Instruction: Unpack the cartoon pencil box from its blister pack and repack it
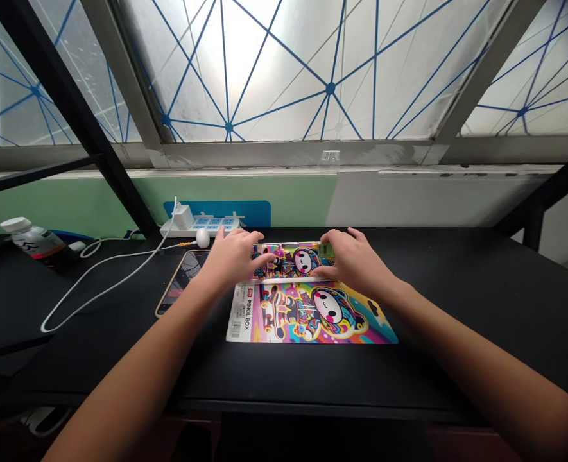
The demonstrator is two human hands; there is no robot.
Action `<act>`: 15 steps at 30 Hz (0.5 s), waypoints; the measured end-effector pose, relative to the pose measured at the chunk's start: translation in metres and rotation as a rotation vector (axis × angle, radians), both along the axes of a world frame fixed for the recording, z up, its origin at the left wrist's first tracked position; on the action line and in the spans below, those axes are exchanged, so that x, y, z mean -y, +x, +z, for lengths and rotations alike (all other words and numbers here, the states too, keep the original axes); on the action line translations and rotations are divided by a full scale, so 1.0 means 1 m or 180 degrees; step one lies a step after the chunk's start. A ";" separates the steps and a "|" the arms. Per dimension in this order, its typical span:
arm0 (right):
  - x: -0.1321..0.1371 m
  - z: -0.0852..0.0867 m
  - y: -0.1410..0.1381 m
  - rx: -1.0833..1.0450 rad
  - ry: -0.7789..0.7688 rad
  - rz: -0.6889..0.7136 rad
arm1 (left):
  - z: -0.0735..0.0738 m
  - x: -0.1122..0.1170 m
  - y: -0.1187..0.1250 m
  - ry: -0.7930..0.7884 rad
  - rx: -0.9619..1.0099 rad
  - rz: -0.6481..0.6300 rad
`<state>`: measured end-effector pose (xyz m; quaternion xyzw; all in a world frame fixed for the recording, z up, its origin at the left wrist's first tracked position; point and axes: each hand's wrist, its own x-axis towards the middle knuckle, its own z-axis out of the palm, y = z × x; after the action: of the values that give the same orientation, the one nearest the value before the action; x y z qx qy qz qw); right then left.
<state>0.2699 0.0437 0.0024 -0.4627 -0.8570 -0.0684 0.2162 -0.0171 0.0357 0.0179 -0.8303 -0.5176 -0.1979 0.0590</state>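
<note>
A colourful cartoon-printed pencil box (291, 260) lies on the black desk (457, 308), gripped at both ends. My left hand (230, 256) is closed on its left end and my right hand (353, 260) on its right end. Just in front of the box, flat on the desk, lies its printed packaging card (312, 314) labelled "PENCIL BOX".
A phone (180, 282) lies left of the card, under my left forearm. A white power strip (201, 224) with a charger and a white cable (101, 282) sits at the back. A white-capped bottle (36, 240) lies at the far left. Black frame bars rise at both sides.
</note>
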 end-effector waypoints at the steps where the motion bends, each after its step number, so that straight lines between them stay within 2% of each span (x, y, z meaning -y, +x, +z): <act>1: 0.000 0.001 0.000 -0.0016 0.0077 0.0017 | 0.001 -0.002 -0.003 0.0070 0.0035 -0.0066; 3: 0.002 0.005 0.000 -0.0059 0.0289 0.0067 | 0.005 -0.003 -0.007 0.0340 0.0064 -0.0266; 6: 0.014 0.016 0.002 -0.0091 0.0780 0.0188 | 0.013 0.008 -0.010 0.1046 0.0023 -0.0590; 10: 0.060 0.024 0.012 -0.0122 0.1350 0.0457 | 0.020 0.052 -0.010 0.1771 0.0074 -0.0844; 12: 0.085 0.016 0.019 -0.0124 0.1493 0.0656 | 0.013 0.079 -0.011 0.1883 -0.0010 -0.0972; 15: 0.112 -0.008 0.028 -0.0064 0.1572 0.0890 | -0.011 0.110 -0.012 0.1570 -0.0187 -0.1128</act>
<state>0.2974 -0.0680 -0.0051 -0.2740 -0.8677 -0.2400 0.3382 -0.0293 -0.0744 0.0068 -0.8737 -0.2991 -0.3008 0.2384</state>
